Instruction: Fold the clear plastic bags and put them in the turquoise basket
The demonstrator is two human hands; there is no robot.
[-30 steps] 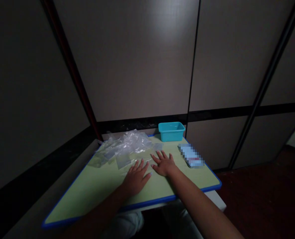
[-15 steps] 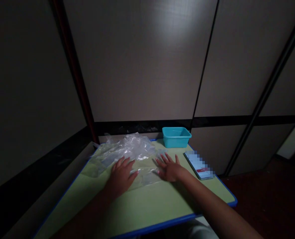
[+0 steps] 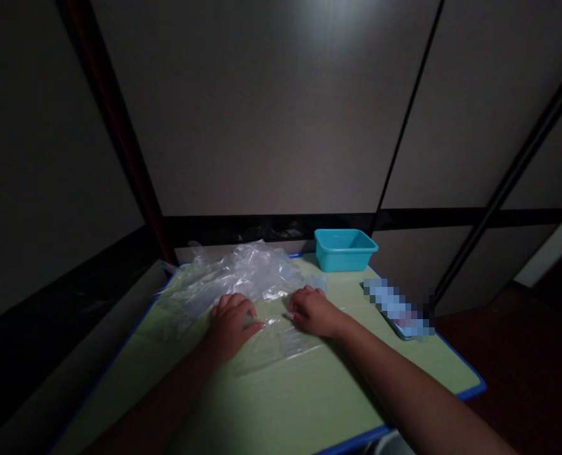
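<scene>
A flat clear plastic bag (image 3: 281, 347) lies on the light green table, partly under both hands. My left hand (image 3: 231, 325) is at its left side, fingers curled over the film and thumb pointing right. My right hand (image 3: 313, 311) has its fingers bent inward at the bag's right side, thumb close to the fingertips, gripping the film. Just beyond the hands spreads a crumpled heap of clear plastic bags (image 3: 252, 268); its near edge meets the flat bag, and I cannot tell where one ends.
A turquoise plastic basket (image 3: 344, 259) stands at the table's back right. Nearer, by the right edge, lies a phone (image 3: 397, 309) with its screen blurred out. The table (image 3: 281, 404) has a blue rim, and panelled doors (image 3: 271, 126) rise behind it.
My fingers were spread flat on the plastic; both hands have now curled and closed on it. The view has shifted slightly, moving the basket and phone rightward in the picture.
</scene>
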